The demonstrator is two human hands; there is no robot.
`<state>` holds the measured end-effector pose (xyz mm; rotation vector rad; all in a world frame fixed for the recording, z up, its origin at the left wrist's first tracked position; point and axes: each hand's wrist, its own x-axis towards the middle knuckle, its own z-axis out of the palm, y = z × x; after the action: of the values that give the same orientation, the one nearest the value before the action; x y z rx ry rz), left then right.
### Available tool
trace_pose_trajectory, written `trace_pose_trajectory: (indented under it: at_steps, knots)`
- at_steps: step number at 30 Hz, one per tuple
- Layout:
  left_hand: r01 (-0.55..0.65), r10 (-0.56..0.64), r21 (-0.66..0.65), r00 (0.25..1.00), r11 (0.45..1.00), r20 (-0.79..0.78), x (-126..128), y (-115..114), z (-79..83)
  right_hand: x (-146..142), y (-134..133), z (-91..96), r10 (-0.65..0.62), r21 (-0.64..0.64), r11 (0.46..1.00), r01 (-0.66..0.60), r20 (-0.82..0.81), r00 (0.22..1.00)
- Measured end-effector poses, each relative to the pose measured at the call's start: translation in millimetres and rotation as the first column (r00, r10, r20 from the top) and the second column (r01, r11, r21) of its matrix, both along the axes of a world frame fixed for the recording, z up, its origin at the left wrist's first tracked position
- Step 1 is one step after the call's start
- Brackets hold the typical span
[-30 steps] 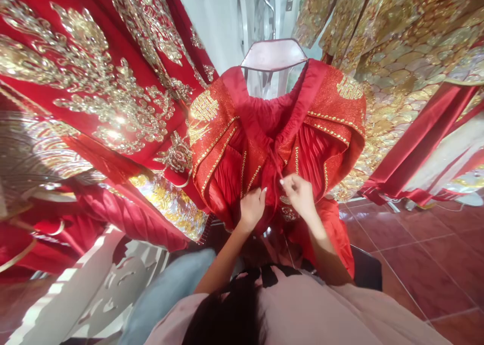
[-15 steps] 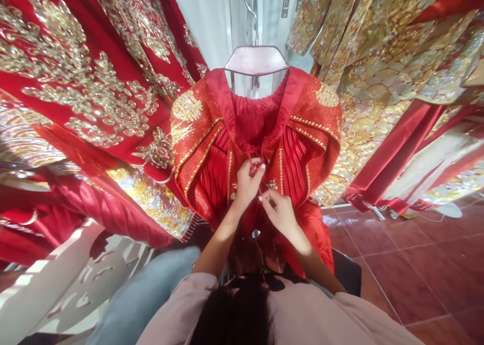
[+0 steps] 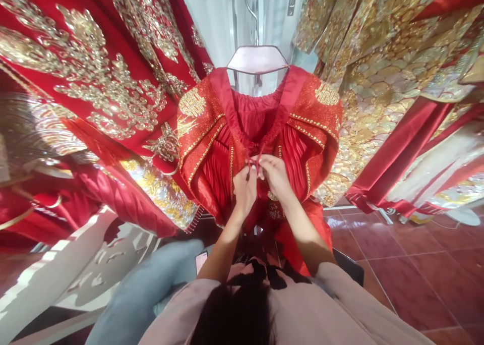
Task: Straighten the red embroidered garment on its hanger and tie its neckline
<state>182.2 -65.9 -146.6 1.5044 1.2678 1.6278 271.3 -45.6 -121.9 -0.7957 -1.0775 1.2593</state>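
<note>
In front of me a red dress (image 3: 206,133) with gold beading and embroidered shoulder patches hangs from a hanger with a pale flat top (image 3: 258,60). Thin red drawstrings (image 3: 260,155) come out of its gathered neckline. Just below the neckline my left hand (image 3: 245,186) is closed in a pinch on the drawstring. My right hand (image 3: 275,176) meets it from the other side, its fingers closed on the drawstring too. Both sets of fingertips are close together, so the exact loop or knot between them is partly hidden.
A red garment with gold beadwork (image 3: 109,93) hangs at the left. Gold sequined garments (image 3: 372,82) hang at the right. A white cut-out panel (image 3: 71,264) stands at lower left. Beside my leg lies a phone (image 3: 201,262). Red floor tiles (image 3: 412,274) show at lower right.
My right hand has moved up and inward to the drawstring beside my left hand. My left hand has shifted slightly down and left. A phone by my leg has come into view.
</note>
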Motion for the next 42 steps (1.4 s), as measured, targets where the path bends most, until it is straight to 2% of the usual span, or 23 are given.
trace_pose_trajectory:
  at_steps: [3,6,11,15,18,20,22,24,26,28,31,34,36,37,39,40,41,42]
  knots:
    - [0.025,-0.025,-0.008,0.999,1.0,0.037,-2,0,-0.8,-3,-12,5.5,0.022,-0.008,1.0,-0.024,-0.192,0.981]
    - [0.125,-0.122,-0.026,0.989,0.992,0.078,-6,0,0.9,-7,-24,3.8,-0.068,0.029,0.997,0.076,-0.206,0.976]
    - [0.208,-0.204,-0.034,0.975,0.978,0.085,-14,0,6.7,-17,-23,-8.2,-0.271,0.066,0.96,0.273,-0.042,0.962]
    - [0.294,-0.294,0.015,0.955,0.956,0.04,-23,1,9.9,-11,-18,-11.0,-0.329,0.139,0.941,0.307,0.176,0.928]
    - [0.29,-0.29,0.041,0.957,0.956,-0.015,-35,7,22.0,9,-17,7.6,-0.376,0.22,0.925,0.309,0.428,0.821]
    - [0.244,-0.242,0.1,0.97,0.965,-0.032,-47,16,40.1,30,-16,32.0,-0.385,0.242,0.921,0.305,0.452,0.805]
    - [0.228,-0.23,0.176,0.973,0.958,-0.008,-61,27,64.4,54,-13,60.6,-0.357,0.254,0.926,0.28,0.348,0.867]
    - [0.259,-0.277,0.224,0.959,0.94,0.056,-76,40,88.8,79,-6,85.0,-0.311,0.272,0.93,0.247,0.226,0.923]
    - [0.287,-0.324,0.239,0.936,0.928,0.135,-89,52,107.5,101,5,98.3,-0.283,0.267,0.934,0.236,0.153,0.947]
    - [0.297,-0.343,0.222,0.916,0.929,0.208,-100,61,118.8,122,18,98.7,-0.271,0.22,0.944,0.244,0.099,0.957]
    - [0.286,-0.318,0.143,0.889,0.948,0.329,-114,67,127.1,155,34,85.4,-0.247,0.177,0.955,0.24,0.017,0.969]
    - [0.28,-0.291,0.1,0.818,0.955,0.496,-126,65,133.8,183,46,74.7,-0.134,0.178,0.97,0.164,-0.169,0.976]
    - [0.327,-0.329,0.108,0.758,0.939,0.563,-129,58,137.8,189,52,75.7,-0.015,0.144,0.986,0.083,-0.419,0.908]
    - [0.362,-0.361,0.118,0.735,0.925,0.575,-128,54,139.1,185,53,79.0,0.042,0.127,0.991,0.038,-0.573,0.818]
    - [0.438,-0.432,0.13,0.711,0.889,0.556,-125,47,139.8,166,53,90.4,0.129,0.131,0.991,-0.035,-0.836,0.533]
    - [0.475,-0.468,0.131,0.713,0.87,0.522,-123,43,139.3,152,52,97.5,0.148,0.155,0.988,-0.019,-0.889,0.433]
    - [0.506,-0.498,0.116,0.735,0.855,0.461,-122,40,138.2,136,49,104.7,0.151,0.184,0.982,0.039,-0.895,0.419]
    - [0.519,-0.512,0.085,0.779,0.85,0.362,-122,38,136.8,120,46,111.4,0.117,0.229,0.963,0.144,-0.832,0.542]
